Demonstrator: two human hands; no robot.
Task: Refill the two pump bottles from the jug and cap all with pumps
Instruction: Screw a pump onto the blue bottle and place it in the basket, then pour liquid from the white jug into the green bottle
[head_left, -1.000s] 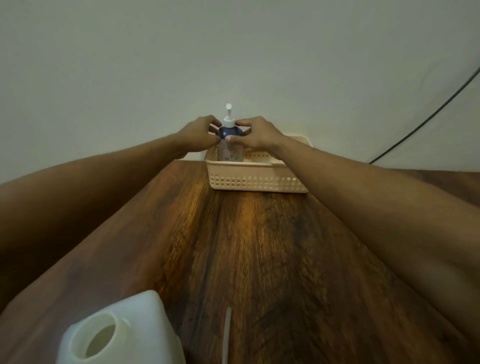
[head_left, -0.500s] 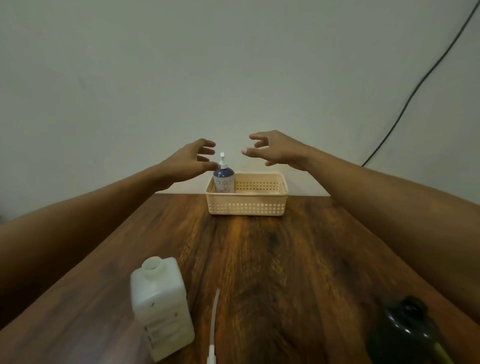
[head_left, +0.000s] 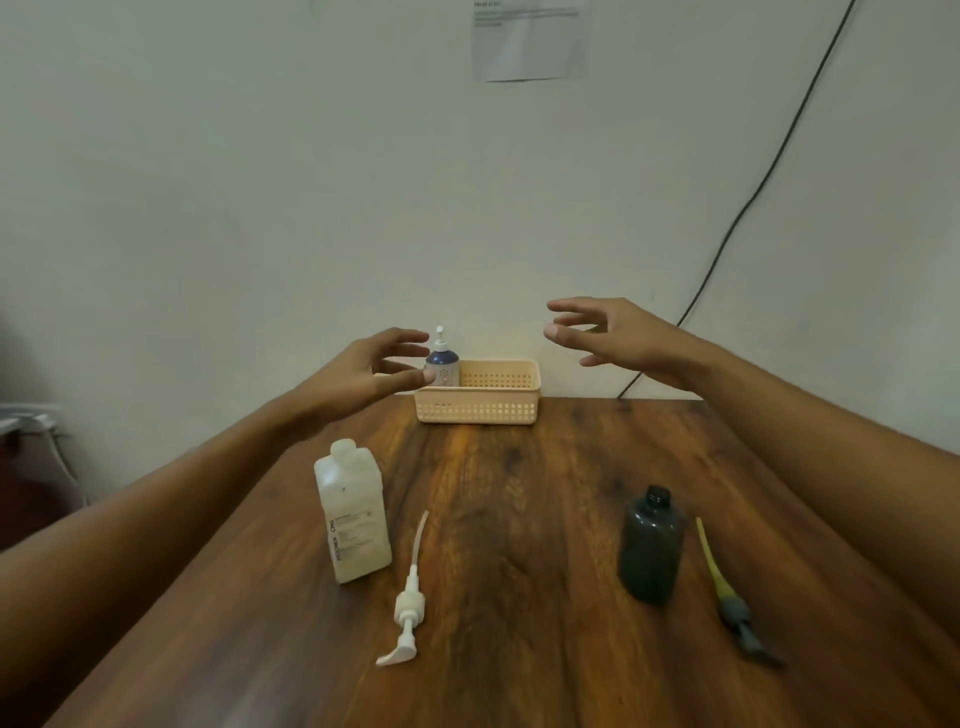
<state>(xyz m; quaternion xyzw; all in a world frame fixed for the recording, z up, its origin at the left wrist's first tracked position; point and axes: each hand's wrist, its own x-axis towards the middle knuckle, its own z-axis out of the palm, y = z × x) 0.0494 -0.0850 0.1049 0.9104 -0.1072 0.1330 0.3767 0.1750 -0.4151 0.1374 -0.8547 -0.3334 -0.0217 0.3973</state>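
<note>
A blue pump bottle with a white pump stands upright in the left end of a beige basket at the table's far edge. My left hand hovers just left of it, fingers spread, holding nothing. My right hand hangs in the air to the basket's right, also spread and empty. Nearer to me, a white rectangular jug stands uncapped on the left, with a white pump lying beside it. A dark bottle stands open on the right, next to a dark pump with a yellow tube.
The wooden table meets a pale wall at the back. A black cable runs down the wall at the right. A sheet of paper is stuck high on the wall. Some dim clutter sits off the table's left side.
Both hands have let go of the blue pump bottle, which now stands in the basket, and have drawn back and apart. The view has pulled back, showing the jug, dark bottle and pumps.
</note>
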